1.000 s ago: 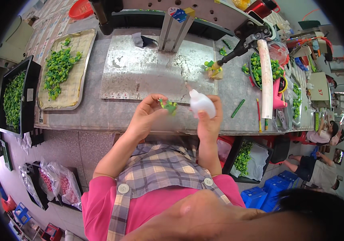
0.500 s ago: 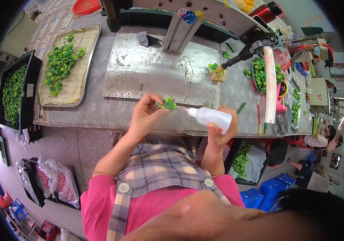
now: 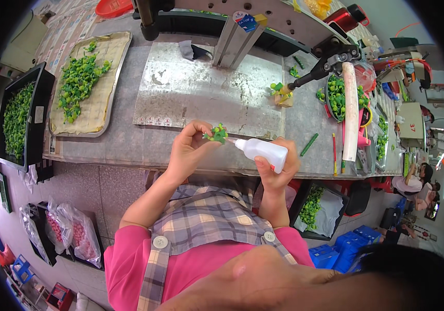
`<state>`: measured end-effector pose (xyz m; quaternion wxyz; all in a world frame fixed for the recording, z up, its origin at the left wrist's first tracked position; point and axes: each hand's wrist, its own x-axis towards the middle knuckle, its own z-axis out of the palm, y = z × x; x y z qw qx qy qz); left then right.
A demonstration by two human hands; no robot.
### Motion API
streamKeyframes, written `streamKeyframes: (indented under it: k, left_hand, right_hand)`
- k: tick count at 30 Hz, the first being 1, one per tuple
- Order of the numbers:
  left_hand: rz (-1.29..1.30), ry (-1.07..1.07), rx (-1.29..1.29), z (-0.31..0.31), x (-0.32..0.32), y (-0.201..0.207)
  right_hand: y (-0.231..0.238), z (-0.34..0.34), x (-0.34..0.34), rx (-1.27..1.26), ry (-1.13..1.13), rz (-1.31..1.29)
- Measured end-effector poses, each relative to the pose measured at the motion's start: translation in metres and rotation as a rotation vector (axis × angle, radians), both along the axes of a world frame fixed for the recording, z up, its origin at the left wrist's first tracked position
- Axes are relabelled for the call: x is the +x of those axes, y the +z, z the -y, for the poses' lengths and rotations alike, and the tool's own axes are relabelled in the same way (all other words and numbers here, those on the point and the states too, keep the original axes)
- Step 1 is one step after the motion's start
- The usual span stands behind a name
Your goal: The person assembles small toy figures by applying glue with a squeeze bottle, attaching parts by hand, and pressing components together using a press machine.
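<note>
The left hand (image 3: 187,147) pinches a small leafy green-and-yellow piece (image 3: 217,133) between its fingertips, while the right hand (image 3: 284,168) curls round a white plastic bottle (image 3: 263,151) whose long axis slants up-left toward it.

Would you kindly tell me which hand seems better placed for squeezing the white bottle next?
Probably the right hand: it grips the white squeeze bottle, with the nozzle pointing toward the small green-and-yellow piece. The left hand is occupied holding that piece.
</note>
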<state>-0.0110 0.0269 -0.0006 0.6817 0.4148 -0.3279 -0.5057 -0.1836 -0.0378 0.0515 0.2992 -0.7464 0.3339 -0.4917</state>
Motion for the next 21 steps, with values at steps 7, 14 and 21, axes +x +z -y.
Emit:
streamKeyframes:
  k: [7,14,21]
  left_hand:
    - [0.011,0.005,-0.024,0.001,-0.001,-0.008]
    - [-0.002,0.017,0.042,-0.002,0.001,-0.003]
    - [-0.149,0.072,0.151,-0.008,0.016,-0.002]
  right_hand:
    - [0.002,0.000,0.002,-0.014,0.002,-0.024]
    - [0.005,-0.001,0.002,0.000,-0.058,0.116]
    - [-0.009,0.050,0.035,0.394,0.092,0.198]
